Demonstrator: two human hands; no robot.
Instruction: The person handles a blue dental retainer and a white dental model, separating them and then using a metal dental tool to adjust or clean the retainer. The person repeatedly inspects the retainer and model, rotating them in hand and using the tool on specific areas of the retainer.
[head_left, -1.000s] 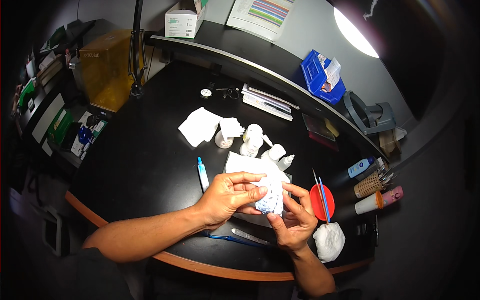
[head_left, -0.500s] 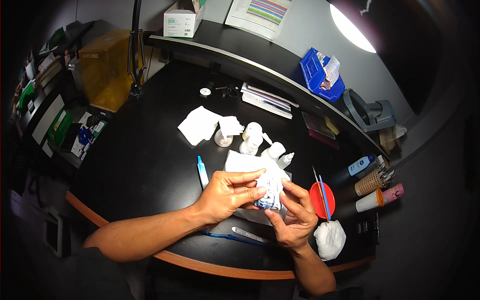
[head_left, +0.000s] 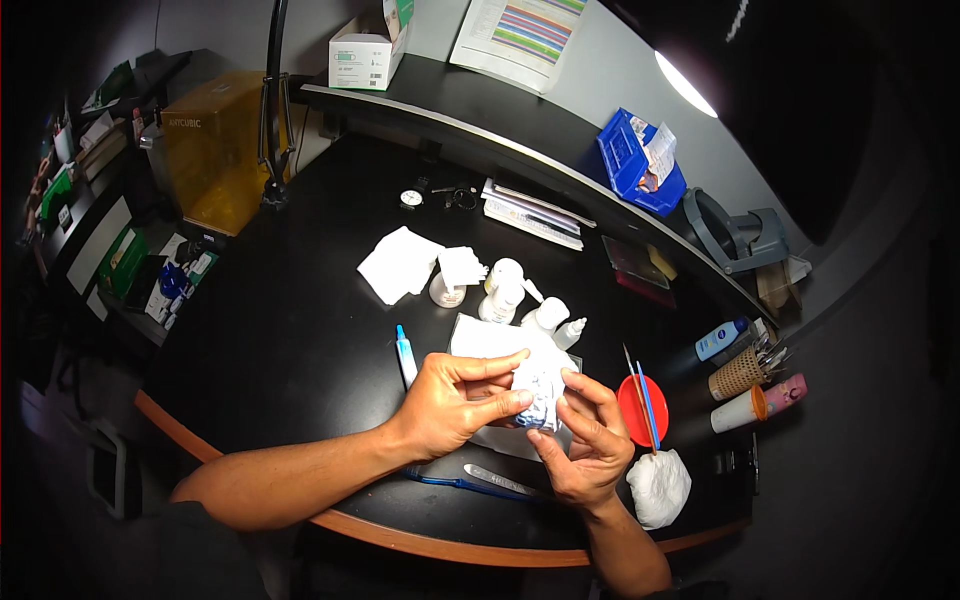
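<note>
Between both hands I hold a small, lumpy white piece with blue patches (head_left: 540, 392); its exact kind is hard to make out under the bright light. My left hand (head_left: 448, 402) pinches it from the left with thumb and fingertips. On its right side and lower edge are the fingers and thumb of my right hand (head_left: 588, 440), closed round it. Beneath the hands lies a white sheet (head_left: 485, 338) on the black desk. A blue and white tube (head_left: 405, 355) lies just left of my left hand.
White bottles (head_left: 502, 298) and white wipes (head_left: 400, 262) stand beyond the hands. To the right are a red dish (head_left: 630, 418) with brushes across it and a crumpled white wad (head_left: 660, 490). A metal tool (head_left: 500, 480) lies near the orange desk edge (head_left: 450, 550).
The held piece has tilted slightly, so less of its blue part shows. Both hands keep their grip, and the whole view has shifted a little.
</note>
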